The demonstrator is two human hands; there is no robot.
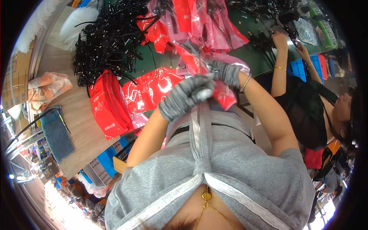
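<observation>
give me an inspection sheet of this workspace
surface: wood bench with a green mat
job's things: red pouch held between both gloved hands
clutter: stacked red pouches, more pouches, orange cloth, blue pad
grippers: left hand and right hand, grey gloves, fingers closed on the pouch
cables: black cable heap
surroundings: a co-worker at right, blue bins under the bench

red plastic pouch [220, 94] with clear glossy film, crinkled and bent, held up off the table against the person's grey top. lower end sits between both grey-gloved hands, upper part runs up-left toward the pile of similar pouches. contents can't be made out.
</observation>
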